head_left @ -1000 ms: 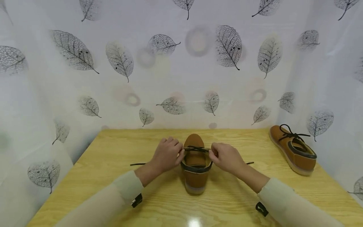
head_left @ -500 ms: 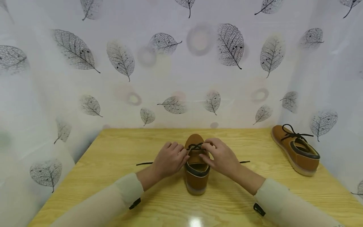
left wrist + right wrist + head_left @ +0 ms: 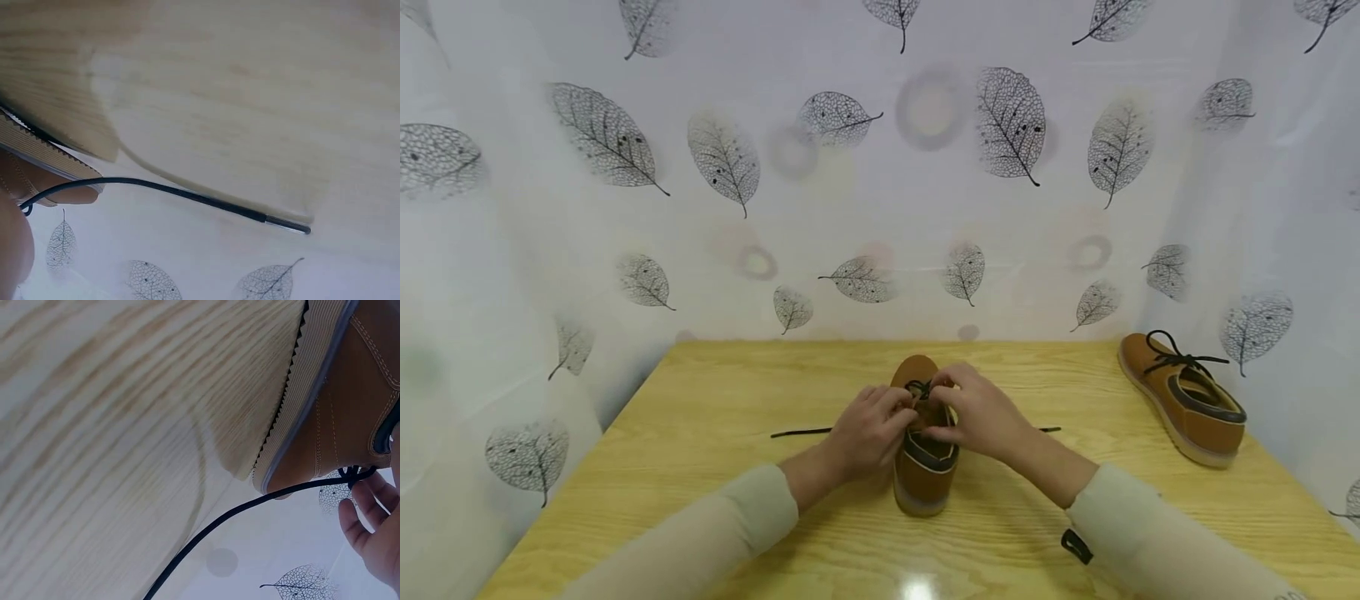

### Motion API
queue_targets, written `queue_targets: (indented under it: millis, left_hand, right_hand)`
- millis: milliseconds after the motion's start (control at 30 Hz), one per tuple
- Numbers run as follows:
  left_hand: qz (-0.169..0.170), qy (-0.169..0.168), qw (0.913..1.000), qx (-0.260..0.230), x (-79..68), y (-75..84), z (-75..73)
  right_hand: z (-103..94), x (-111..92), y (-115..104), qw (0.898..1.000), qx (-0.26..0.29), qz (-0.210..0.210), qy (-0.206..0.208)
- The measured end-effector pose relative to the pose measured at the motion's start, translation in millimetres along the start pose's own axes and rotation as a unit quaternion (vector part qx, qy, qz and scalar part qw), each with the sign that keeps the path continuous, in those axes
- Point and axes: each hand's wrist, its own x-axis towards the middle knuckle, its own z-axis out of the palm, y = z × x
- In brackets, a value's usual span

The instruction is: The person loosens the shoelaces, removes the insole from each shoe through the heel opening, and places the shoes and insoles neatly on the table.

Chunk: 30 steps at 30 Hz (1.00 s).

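A brown lace-up shoe [image 3: 922,483] with a dark collar stands at mid-table, toe pointing away. My left hand [image 3: 868,433] bends its fingers over the left side of the opening, tips by the tongue; whether they pinch anything I cannot tell. From the right, my right hand [image 3: 988,417] reaches to the black laces [image 3: 917,387], its thumb apart from its bent fingers. In the right wrist view, spread fingers [image 3: 369,509] touch the laces beside a loose black lace end [image 3: 250,503]. The left wrist view has the other lace end [image 3: 187,192], metal-tipped, sticking out sideways.
A second brown shoe [image 3: 1187,400], its laces tied in a bow, stands at the table's right edge. The wooden table [image 3: 737,383] backs onto a white curtain [image 3: 887,183] printed with leaves. A small black object [image 3: 1077,547] shows beside the right sleeve.
Both hands have let go of the taut lace across the shoe. My left hand has moved right over the opening. My right hand has opened its fingers and come in closer to the laces.
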Motion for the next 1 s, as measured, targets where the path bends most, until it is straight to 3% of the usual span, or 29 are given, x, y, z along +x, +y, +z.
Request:
queue_targets:
  millis: [167, 367, 733, 867, 1000]
  left_hand:
    - [-0.017, 0.007, 0.9984, -0.053, -1.7, 0.2, 0.8]
    - [-0.028, 0.021, 0.9961, -0.08, -2.4, 1.2, 0.7]
    - [-0.027, 0.018, 0.9959, -0.085, -1.2, 3.2, -4.2]
    - [-0.031, 0.026, 0.9947, -0.095, -0.5, 1.7, -6.2]
    - [-0.068, 0.023, 0.9896, -0.125, 0.9, 1.4, -8.2]
  right_hand:
    - [-2.5, 3, -3, 0.999, -0.009, 0.016, -0.037]
    - [-2.8, 6, -6, 0.998, -0.023, 0.001, -0.063]
    - [7.8, 0, -2, 0.994, -0.07, -0.082, 0.015]
    - [8.6, 0, -5, 0.991, -0.097, -0.09, 0.034]
    - [6.8, 3, -8, 0.988, -0.131, -0.075, 0.026]
